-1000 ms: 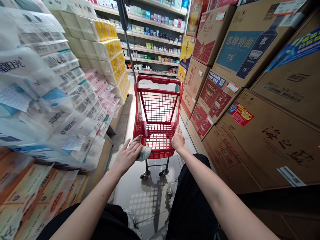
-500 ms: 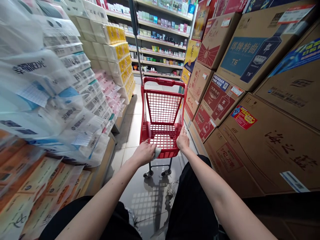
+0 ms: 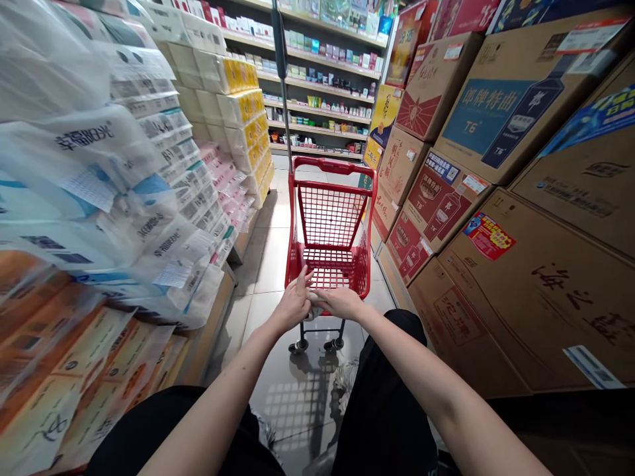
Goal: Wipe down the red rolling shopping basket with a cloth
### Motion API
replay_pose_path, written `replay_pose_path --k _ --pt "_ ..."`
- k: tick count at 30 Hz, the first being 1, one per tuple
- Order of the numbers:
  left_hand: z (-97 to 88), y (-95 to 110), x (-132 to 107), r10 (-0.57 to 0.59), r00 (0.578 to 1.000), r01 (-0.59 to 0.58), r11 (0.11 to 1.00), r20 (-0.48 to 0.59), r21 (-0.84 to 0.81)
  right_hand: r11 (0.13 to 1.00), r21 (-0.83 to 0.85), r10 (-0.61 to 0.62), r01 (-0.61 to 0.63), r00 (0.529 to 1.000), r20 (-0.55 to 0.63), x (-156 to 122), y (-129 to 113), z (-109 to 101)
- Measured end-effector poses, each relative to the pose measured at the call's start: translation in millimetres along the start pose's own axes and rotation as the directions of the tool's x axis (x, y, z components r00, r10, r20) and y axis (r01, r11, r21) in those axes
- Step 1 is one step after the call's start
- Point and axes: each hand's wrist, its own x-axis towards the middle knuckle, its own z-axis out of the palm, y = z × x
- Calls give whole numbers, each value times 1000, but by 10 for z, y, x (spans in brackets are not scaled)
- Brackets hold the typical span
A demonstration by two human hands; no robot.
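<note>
A small red shopping cart stands in the aisle just ahead of me, its basket empty. My left hand rests at the near rim of the cart with its fingers partly spread. A pale grey cloth shows between the two hands. My right hand lies on the near rim beside the left, fingers curled toward the cloth. Whether either hand grips the cloth is hidden by the fingers.
Stacked packs of tissue paper line the left side on a low wooden platform. Large cardboard boxes are piled along the right. Shelves of small goods cross the far end. The tiled floor runs between them. A grey pole rises behind the cart.
My right hand left the cart's right corner and came in to the middle beside my left hand. The left hand with the cloth shifted right along the rim. The cart sits slightly further right.
</note>
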Motion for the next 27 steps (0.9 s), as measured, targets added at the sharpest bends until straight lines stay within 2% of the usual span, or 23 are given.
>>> replay_pose_path --k 4,8,12,15,19,23,25,27 --pt "-71 -102 -164 76 997 -76 986 7 148 999 34 -19 17 999 46 -11 78 -70" --pt "-60 -27 -267 90 996 -90 972 8 218 1000 6 -31 31 999 -9 -22 61 -82" --pt "-18 119 -213 63 997 -58 989 -33 138 999 0 34 -34 996 -82 71 -137 30" --pt "-40 147 -173 -9 999 12 998 -49 59 996 -15 84 -86 991 -104 152 -250 88" --pt "-103 58 -173 -68 998 68 998 -7 13 998 -58 -37 34 998 -47 165 -224 42" --pt "-150 -1 -182 12 995 -8 999 103 -38 991 -79 -104 106 994 25 74 -108 -36" --pt "-251 55 -179 60 988 -49 995 145 -82 990 -91 -103 106 994 33 4 -48 -43" --pt "-486 183 -176 64 990 -46 989 129 -139 990 -98 -100 103 995 30 -72 17 -32"
